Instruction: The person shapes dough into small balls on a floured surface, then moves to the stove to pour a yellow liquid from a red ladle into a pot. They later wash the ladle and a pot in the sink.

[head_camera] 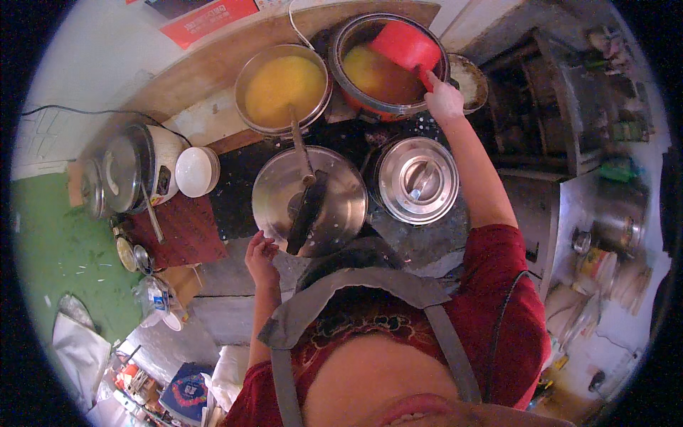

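Note:
My right hand [445, 101] grips the handle of a red plastic scoop [406, 45]. The scoop is over a large round pot [392, 109] of yellow-brown liquid [388, 80], at its back right side; whether it dips in is hard to tell. Below it, my left hand [262, 258] hangs with fingers loosely curled, holding nothing, by the near left rim of a metal lid [341, 235]. A dark bar-shaped handle [308, 213] crosses that lid. To the left of the large pot stands a metal pot [243, 115] of yellow liquid [283, 80], with a ladle handle [299, 144] reaching out over the lid.
A lidded metal pot [392, 197] stands right of the lid. White bowls [195, 172] are stacked beside a rice cooker [164, 144] at left. A pan with pale residue [472, 80] sits behind my right hand. A dark shelf unit [560, 101] rises at right.

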